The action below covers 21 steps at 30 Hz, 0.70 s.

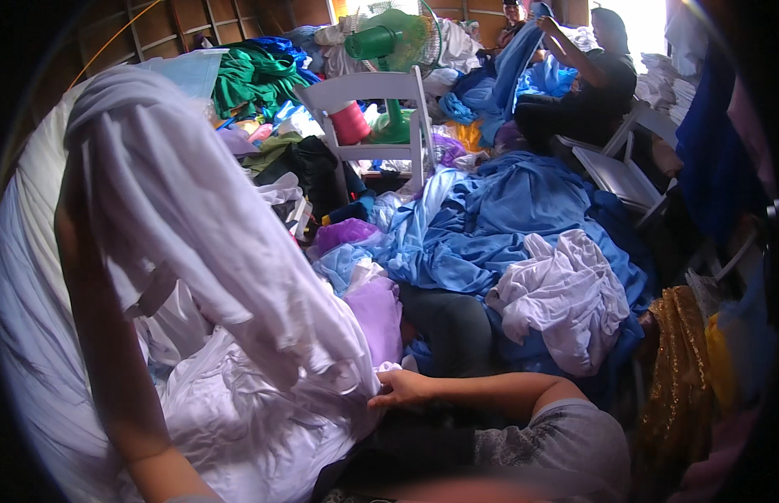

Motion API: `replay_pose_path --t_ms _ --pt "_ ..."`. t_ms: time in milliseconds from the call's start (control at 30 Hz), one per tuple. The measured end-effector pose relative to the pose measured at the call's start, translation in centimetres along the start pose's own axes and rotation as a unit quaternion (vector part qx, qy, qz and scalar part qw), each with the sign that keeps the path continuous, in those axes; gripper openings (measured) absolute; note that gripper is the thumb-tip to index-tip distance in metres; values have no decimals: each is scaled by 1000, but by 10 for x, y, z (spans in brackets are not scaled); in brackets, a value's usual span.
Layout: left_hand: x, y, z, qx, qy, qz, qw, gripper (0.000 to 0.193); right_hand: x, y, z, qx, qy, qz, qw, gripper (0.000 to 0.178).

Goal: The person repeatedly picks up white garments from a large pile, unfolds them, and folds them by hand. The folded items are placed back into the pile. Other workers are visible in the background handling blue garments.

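Observation:
A large white cloth (pixel 196 226) hangs in long folds over my raised left arm (pixel 96 335) at the left. It covers my left hand completely, so its fingers are hidden. Lower down, near the middle, my right hand (pixel 403 389) pinches the edge of the same cloth, thumb and fingers closed on it. More white fabric (pixel 238 419) lies heaped and wrinkled below the raised part. Pale lilac cloth (pixel 377 320) shows just beyond my right hand.
A blue fabric heap (pixel 507 210) with a bundled white cloth (pixel 565 298) on it lies ahead to the right. Beyond stand a white chair (pixel 375 152) and green fan (pixel 385 44). A person (pixel 607 75) at the back right lifts blue cloth. Gold sequined fabric (pixel 678 377) hangs right.

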<state>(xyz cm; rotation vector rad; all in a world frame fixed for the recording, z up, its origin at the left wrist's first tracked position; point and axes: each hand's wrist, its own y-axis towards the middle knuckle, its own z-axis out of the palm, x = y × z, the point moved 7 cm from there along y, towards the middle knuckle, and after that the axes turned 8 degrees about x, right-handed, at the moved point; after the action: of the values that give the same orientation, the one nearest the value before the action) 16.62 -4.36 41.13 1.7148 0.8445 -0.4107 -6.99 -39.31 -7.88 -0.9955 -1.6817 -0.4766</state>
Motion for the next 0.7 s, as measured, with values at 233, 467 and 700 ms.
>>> replay_pose_path --t_ms 233,467,700 --pt "-38 16 90 61 -60 34 996 43 -27 -13 -122 -279 313 32 907 25" --pt "-77 -29 249 209 -191 73 956 43 74 -120 -371 -422 374 -407 719 39" --pt "-67 -147 407 641 120 169 739 52 196 -149 -452 -343 315 -482 742 42"
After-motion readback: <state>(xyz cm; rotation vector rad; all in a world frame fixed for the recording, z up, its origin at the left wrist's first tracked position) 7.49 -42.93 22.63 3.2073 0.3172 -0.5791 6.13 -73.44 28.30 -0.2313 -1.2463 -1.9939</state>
